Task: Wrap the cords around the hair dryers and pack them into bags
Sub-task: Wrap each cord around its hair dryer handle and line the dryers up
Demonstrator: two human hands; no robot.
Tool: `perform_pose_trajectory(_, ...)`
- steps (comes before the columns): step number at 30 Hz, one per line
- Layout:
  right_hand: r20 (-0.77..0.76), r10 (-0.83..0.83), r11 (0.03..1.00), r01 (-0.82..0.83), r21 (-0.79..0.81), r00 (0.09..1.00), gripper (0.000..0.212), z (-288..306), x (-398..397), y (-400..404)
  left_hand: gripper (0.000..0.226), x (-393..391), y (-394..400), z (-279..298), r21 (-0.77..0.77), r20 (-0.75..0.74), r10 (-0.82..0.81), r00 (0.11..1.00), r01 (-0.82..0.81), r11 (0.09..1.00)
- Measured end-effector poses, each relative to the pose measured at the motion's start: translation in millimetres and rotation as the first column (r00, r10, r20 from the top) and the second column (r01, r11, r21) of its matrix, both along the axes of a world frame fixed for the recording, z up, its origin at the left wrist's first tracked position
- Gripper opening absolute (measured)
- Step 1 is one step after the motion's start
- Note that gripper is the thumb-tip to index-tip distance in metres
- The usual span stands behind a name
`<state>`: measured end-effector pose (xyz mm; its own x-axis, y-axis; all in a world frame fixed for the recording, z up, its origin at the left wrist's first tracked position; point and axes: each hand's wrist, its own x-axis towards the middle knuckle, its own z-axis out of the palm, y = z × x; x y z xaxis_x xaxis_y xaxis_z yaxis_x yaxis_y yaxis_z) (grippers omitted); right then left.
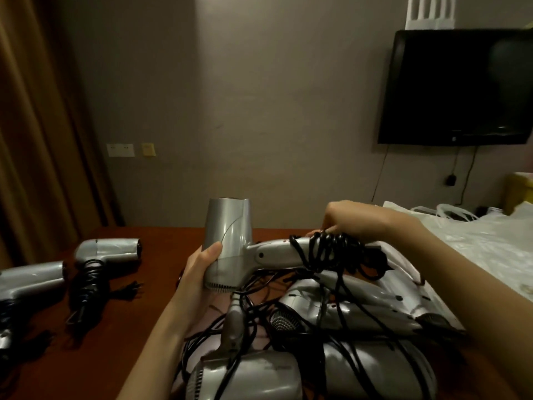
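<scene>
My left hand (199,269) grips the barrel of a silver hair dryer (230,241), held above the table with its nozzle pointing up. Its handle points right, with black cord (334,252) coiled in several loops around it. My right hand (352,223) pinches that cord at the handle. Below lies a heap of several silver dryers (331,313) with tangled black cords. Two dryers with wound cords, one (106,252) and another (28,281), lie on the table at left. Clear plastic bags (476,235) lie at right.
The dark red-brown table (138,327) holds everything. A black wall-mounted TV (458,88) hangs at the upper right with cables below. Brown curtains (43,125) hang at left. Wall sockets (121,150) sit low on the grey wall. A yellow object (519,192) stands at far right.
</scene>
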<state>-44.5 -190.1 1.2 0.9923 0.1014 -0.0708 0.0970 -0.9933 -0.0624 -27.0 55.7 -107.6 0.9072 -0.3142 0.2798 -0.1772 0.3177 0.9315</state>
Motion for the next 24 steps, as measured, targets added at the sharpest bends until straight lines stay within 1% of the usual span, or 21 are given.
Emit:
perform_pose_trajectory(1, 0.022, 0.026, 0.999, -0.027, 0.039, 0.999, 0.029, 2.8, 0.8, -0.8, 0.108, 0.0, -1.3, -2.6, -0.01, -0.015, -0.008, 1.0, 0.008, 1.0)
perform_pose_trajectory(2, 0.077, 0.05, 0.996, -0.056, 0.067, 0.996, 0.024, 5.8, 0.8, -1.1, 0.111, 0.0, -3.0, -4.8, -0.016, -0.017, -0.014, 1.0, 0.014, 1.0)
perform_pose_trajectory(4, 0.274, 0.077, 0.981, -0.122, 0.152, 0.959, 0.015, 10.5, -1.9, -0.7, 0.111, 0.7, -4.6, -6.8, -0.033, 0.017, -0.003, 1.0, 0.003, 0.999)
perform_pose_trajectory(6, 0.465, 0.066, 0.957, -0.188, 0.222, 0.883, 0.02, 12.4, -8.6, 2.9, 0.108, 1.2, -4.2, -5.7, -0.061, 0.05, 0.017, 0.999, -0.014, 0.998)
perform_pose_trajectory(7, 0.531, 0.069, 0.951, -0.217, 0.221, 0.844, 0.026, 11.7, -11.9, 4.7, 0.106, 0.5, -3.1, -5.3, -0.072, 0.06, 0.018, 0.998, -0.014, 0.997)
perform_pose_trajectory(10, 0.656, 0.096, 0.953, -0.259, 0.156, 0.749, 0.035, 4.8, -17.3, 8.7, 0.101, -2.2, 0.4, -3.9, -0.089, 0.076, -0.007, 0.997, 0.014, 0.996)
perform_pose_trajectory(11, 0.671, 0.077, 0.951, -0.257, 0.173, 0.737, 0.036, 3.3, -17.0, 8.8, 0.095, -3.8, 1.1, -3.6, -0.102, 0.068, -0.035, 0.997, 0.042, 0.994)
perform_pose_trajectory(12, 0.665, 0.045, 0.944, -0.249, 0.215, 0.745, 0.034, 2.6, -16.4, 7.6, 0.085, -4.6, 1.6, -3.7, -0.119, 0.061, -0.072, 0.996, 0.078, 0.99)
perform_pose_trajectory(14, 0.589, -0.019, 0.916, -0.222, 0.335, 0.808, 0.029, 3.0, -16.8, 6.1, 0.071, -6.5, 1.6, -4.4, -0.134, 0.055, -0.107, 0.993, 0.114, 0.984)
perform_pose_trajectory(15, 0.544, -0.026, 0.877, -0.242, 0.415, 0.839, 0.024, 1.9, -17.8, 6.6, 0.071, -6.8, 1.9, -4.7, -0.13, 0.054, -0.1, 0.994, 0.106, 0.986)
perform_pose_trajectory(16, 0.511, -0.017, 0.818, -0.282, 0.502, 0.859, 0.023, -0.2, -19.4, 7.8, 0.072, -6.0, 2.1, -5.6, -0.123, 0.05, -0.083, 0.995, 0.089, 0.988)
perform_pose_trajectory(17, 0.485, -0.003, 0.744, -0.322, 0.585, 0.875, 0.025, -2.9, -21.9, 9.3, 0.075, -5.1, 2.3, -6.5, -0.115, 0.036, -0.068, 0.997, 0.072, 0.991)
perform_pose_trajectory(20, 0.392, 0.002, 0.501, -0.34, 0.796, 0.92, 0.039, -8.1, -28.7, 6.9, 0.097, -1.0, 1.4, -9.9, -0.103, -0.022, -0.048, 0.999, 0.045, 0.994)
perform_pose_trajectory(21, 0.381, 0.003, 0.46, -0.339, 0.821, 0.925, 0.045, -8.1, -29.8, 5.2, 0.106, 0.2, 2.0, -10.9, -0.096, -0.034, -0.039, 0.999, 0.035, 0.995)
perform_pose_trajectory(24, 0.409, 0.047, 0.443, -0.386, 0.809, 0.911, 0.06, -6.8, -32.3, 1.7, 0.113, 3.4, 2.9, -14.7, -0.063, -0.038, -0.027, 0.999, 0.025, 0.998)
